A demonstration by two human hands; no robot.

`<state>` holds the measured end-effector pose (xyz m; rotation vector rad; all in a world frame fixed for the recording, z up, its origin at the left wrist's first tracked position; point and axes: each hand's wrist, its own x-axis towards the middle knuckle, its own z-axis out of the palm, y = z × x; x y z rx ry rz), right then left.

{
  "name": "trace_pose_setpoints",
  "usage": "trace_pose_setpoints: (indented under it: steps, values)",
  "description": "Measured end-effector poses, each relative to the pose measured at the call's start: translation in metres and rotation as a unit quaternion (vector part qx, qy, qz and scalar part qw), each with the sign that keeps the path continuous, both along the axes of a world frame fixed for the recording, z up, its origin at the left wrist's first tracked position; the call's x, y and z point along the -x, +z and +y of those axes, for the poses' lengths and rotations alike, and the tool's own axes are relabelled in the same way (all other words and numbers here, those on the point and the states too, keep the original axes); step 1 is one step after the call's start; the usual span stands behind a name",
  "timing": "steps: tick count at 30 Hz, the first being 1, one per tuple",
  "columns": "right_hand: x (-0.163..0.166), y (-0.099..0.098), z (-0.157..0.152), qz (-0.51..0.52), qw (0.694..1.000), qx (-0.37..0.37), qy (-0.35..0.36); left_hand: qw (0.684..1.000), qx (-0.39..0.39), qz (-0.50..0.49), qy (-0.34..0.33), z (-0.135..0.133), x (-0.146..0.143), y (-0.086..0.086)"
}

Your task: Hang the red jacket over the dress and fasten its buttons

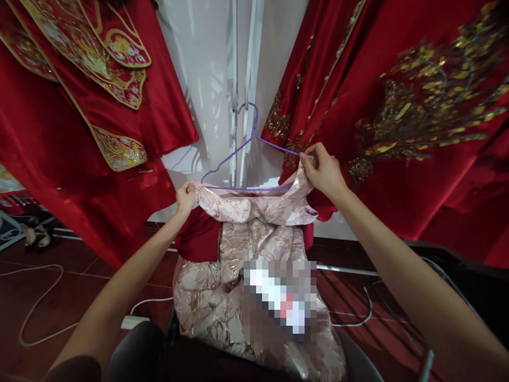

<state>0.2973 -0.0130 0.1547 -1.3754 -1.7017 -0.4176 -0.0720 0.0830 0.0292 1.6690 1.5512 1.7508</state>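
A pale pink dress (274, 241) with a shiny gold pattern hangs down over my lap, its top edge stretched between my hands. My left hand (185, 196) is closed on the dress's left top corner, beside the left end of a purple hanger (228, 157). At the other corner, my right hand (323, 168) pinches the fabric against the hanger's right end. The hanger's lower bar runs just along the dress's neckline, and its hook points up in front of white poles. A pixelated patch covers part of the skirt.
Red garments with gold embroidery (123, 48) hang at the left, and a red garment with gold sequins (417, 106) hangs at the right. White upright poles (248, 48) stand between them. A white cable (59, 297) and a pair of shoes (37, 236) lie on the floor.
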Motion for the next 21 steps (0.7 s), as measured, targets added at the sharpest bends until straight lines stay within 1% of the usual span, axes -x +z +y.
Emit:
trace_pose_setpoints:
  steps: [3,5,7,9,11,13,15,16,17,18,20,21]
  values:
    - [0.001,-0.001,-0.001,0.013,1.000,0.010,0.022,0.997,-0.040,0.003,-0.062,0.000,-0.003,0.017]
    - [0.003,-0.004,-0.001,0.028,0.999,0.020,0.036,0.991,-0.066,0.033,-0.108,-0.004,-0.007,0.036]
    - [0.007,-0.008,-0.002,0.039,0.998,0.028,0.042,0.981,-0.093,0.087,-0.146,-0.009,-0.014,0.058]
    - [0.009,-0.010,-0.003,0.048,0.997,0.033,0.042,0.970,-0.108,0.151,-0.156,-0.012,-0.018,0.076]
    - [0.010,-0.010,-0.003,0.053,0.997,0.039,0.037,0.967,-0.101,0.179,-0.151,-0.009,-0.018,0.085]
    - [0.008,-0.007,-0.004,0.055,0.997,0.046,0.033,0.978,-0.072,0.141,-0.132,-0.001,-0.012,0.082]
    - [0.006,-0.004,-0.003,0.055,0.997,0.050,0.033,0.988,0.007,0.103,-0.115,0.008,0.000,0.069]
    - [0.005,-0.003,-0.003,0.054,0.997,0.050,0.035,0.986,0.066,0.108,-0.111,0.011,0.007,0.060]
    - [0.005,-0.003,-0.003,0.053,0.997,0.049,0.036,0.972,0.138,0.138,-0.129,0.013,0.015,0.051]
    - [0.004,-0.002,-0.003,0.051,0.997,0.049,0.036,0.956,0.188,0.165,-0.155,0.012,0.023,0.042]
    - [0.004,-0.002,-0.003,0.050,0.997,0.049,0.034,0.914,0.264,0.211,-0.223,0.007,0.040,0.026]
    - [0.004,-0.002,-0.003,0.050,0.997,0.052,0.035,0.898,0.286,0.226,-0.247,0.003,0.048,0.021]
